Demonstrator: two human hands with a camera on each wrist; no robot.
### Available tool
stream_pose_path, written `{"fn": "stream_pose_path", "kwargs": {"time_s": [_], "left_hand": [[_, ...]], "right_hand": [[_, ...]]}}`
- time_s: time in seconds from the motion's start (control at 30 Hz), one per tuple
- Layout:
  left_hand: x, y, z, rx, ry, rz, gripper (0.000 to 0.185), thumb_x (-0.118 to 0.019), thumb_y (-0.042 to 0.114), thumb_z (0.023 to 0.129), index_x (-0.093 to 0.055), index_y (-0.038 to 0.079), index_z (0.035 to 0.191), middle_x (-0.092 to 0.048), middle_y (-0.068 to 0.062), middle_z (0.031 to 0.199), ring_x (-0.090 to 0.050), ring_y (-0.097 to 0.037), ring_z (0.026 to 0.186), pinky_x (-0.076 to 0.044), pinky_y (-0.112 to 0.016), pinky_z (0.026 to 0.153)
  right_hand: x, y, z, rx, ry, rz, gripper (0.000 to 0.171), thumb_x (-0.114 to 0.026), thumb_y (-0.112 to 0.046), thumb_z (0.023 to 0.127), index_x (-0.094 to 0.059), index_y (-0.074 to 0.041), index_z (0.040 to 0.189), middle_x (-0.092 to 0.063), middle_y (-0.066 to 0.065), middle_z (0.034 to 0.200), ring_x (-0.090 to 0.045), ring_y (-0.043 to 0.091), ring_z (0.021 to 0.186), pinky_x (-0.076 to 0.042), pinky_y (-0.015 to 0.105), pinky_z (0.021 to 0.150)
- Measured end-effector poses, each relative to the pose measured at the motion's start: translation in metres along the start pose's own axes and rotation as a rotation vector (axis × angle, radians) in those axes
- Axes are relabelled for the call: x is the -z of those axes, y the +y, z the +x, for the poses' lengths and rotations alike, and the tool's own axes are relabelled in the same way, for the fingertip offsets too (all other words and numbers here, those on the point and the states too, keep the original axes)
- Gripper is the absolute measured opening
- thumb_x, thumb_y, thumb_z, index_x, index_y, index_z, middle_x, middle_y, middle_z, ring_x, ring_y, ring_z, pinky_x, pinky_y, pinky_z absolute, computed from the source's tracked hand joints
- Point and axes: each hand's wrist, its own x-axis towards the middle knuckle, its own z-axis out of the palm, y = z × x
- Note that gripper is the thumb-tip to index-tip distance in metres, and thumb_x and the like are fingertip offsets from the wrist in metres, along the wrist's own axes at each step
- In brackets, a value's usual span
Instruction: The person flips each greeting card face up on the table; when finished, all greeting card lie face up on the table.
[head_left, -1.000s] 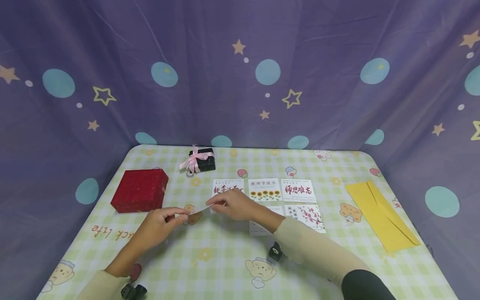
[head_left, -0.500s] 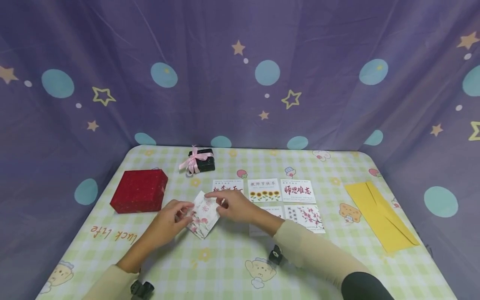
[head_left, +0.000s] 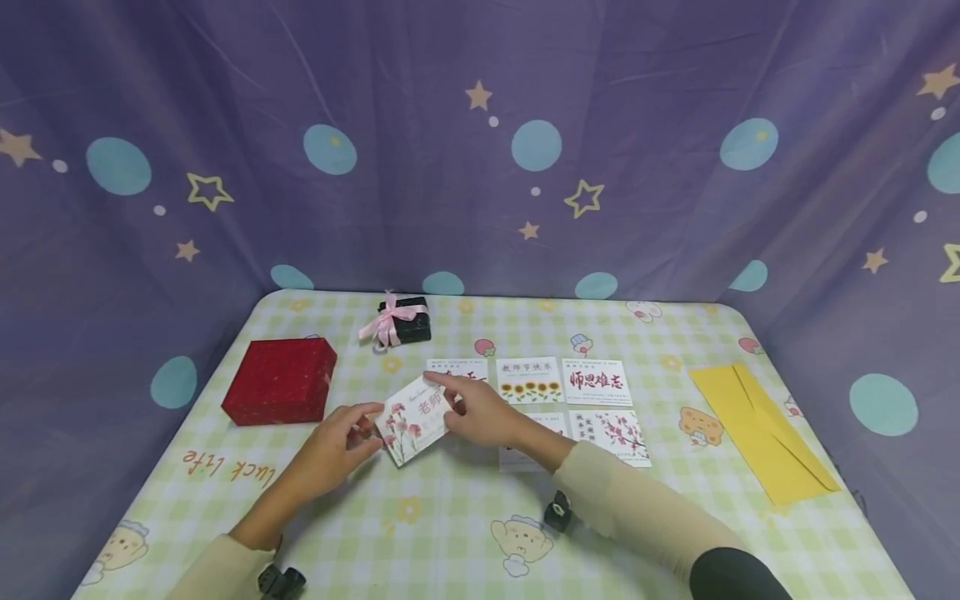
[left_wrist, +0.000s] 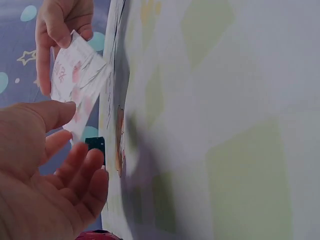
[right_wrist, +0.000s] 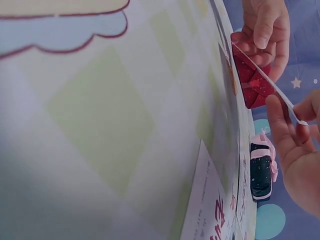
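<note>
A white greeting card (head_left: 414, 421) with pink carnations and red characters is held tilted above the tablecloth. My right hand (head_left: 480, 410) pinches its upper right edge, index finger stretched along the top corner; in the right wrist view the card (right_wrist: 272, 86) shows nearly edge-on between thumb and fingers. My left hand (head_left: 330, 446) is at the card's left edge. In the left wrist view, the left hand (left_wrist: 55, 155) has its thumb overlapping the card (left_wrist: 80, 82), its relaxed fingers spread apart below.
Several printed cards lie in rows, including a sunflower card (head_left: 529, 382) and a blossom card (head_left: 611, 437); the right arm partly covers some. A red box (head_left: 277, 383) sits left, a black box with pink ribbon (head_left: 408, 325) behind, and a yellow envelope (head_left: 761, 433) right.
The card was nearly edge-on between both hands; it has turned so its printed face shows upright toward the head camera. The left hand's fingers have loosened. Other things stay put.
</note>
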Motion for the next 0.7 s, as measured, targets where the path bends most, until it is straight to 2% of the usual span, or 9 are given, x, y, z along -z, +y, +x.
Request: {"fn": "stream_pose_path", "kwargs": {"time_s": [0.1,0.23,0.33,0.43,0.57,0.7], "left_hand": [[0.000,0.000,0.000,0.005,-0.030,-0.044,0.054,-0.074,0.017,0.092,-0.055,0.010,0.142,-0.069,-0.005,0.107,-0.063,-0.014,0.092,-0.054,-0.031,0.079],[-0.002,0.000,0.002,-0.023,-0.038,-0.102,0.058,-0.075,0.015,0.092,-0.053,0.006,0.145,-0.072,-0.005,0.110,-0.065,-0.011,0.091,-0.055,-0.026,0.078],[-0.003,0.002,0.003,-0.049,-0.018,-0.121,0.062,-0.077,0.011,0.089,-0.051,0.003,0.146,-0.072,-0.005,0.110,-0.065,-0.008,0.090,-0.055,-0.024,0.079],[-0.003,0.003,0.004,-0.043,0.009,-0.119,0.066,-0.079,0.010,0.087,-0.050,0.002,0.147,-0.069,-0.004,0.109,-0.063,-0.007,0.088,-0.055,-0.022,0.077],[-0.001,0.006,0.006,-0.029,0.032,-0.121,0.073,-0.081,0.009,0.085,-0.047,0.003,0.149,-0.067,-0.004,0.106,-0.061,-0.006,0.085,-0.053,-0.020,0.073],[0.001,0.009,0.009,-0.053,0.016,-0.135,0.077,-0.081,0.007,0.084,-0.044,0.001,0.152,-0.065,-0.004,0.104,-0.059,-0.005,0.083,-0.052,-0.020,0.071]], "right_hand": [[0.000,0.001,-0.001,-0.038,0.036,0.121,0.073,-0.055,0.002,0.090,-0.038,-0.017,0.158,-0.054,0.006,0.095,-0.054,0.003,0.059,-0.051,0.020,0.056],[0.000,0.002,-0.001,-0.079,0.075,0.293,0.073,-0.054,0.006,0.091,-0.036,-0.016,0.159,-0.053,0.008,0.099,-0.068,0.009,0.074,-0.062,0.032,0.067],[0.000,0.002,-0.001,-0.095,0.082,0.334,0.075,-0.055,0.007,0.091,-0.035,-0.014,0.159,-0.052,0.008,0.099,-0.069,0.010,0.079,-0.062,0.032,0.072],[0.003,0.003,-0.001,-0.098,0.066,0.273,0.077,-0.060,0.004,0.090,-0.032,-0.012,0.160,-0.052,0.006,0.096,-0.064,0.007,0.074,-0.060,0.026,0.069],[0.006,0.006,-0.002,-0.094,0.040,0.129,0.082,-0.069,-0.005,0.089,-0.030,-0.011,0.161,-0.055,0.001,0.091,-0.054,0.005,0.069,-0.051,0.019,0.065],[0.008,0.010,-0.005,-0.092,0.012,0.036,0.086,-0.074,-0.010,0.088,-0.029,-0.011,0.161,-0.057,-0.002,0.088,-0.055,0.005,0.073,-0.049,0.019,0.068]]}}
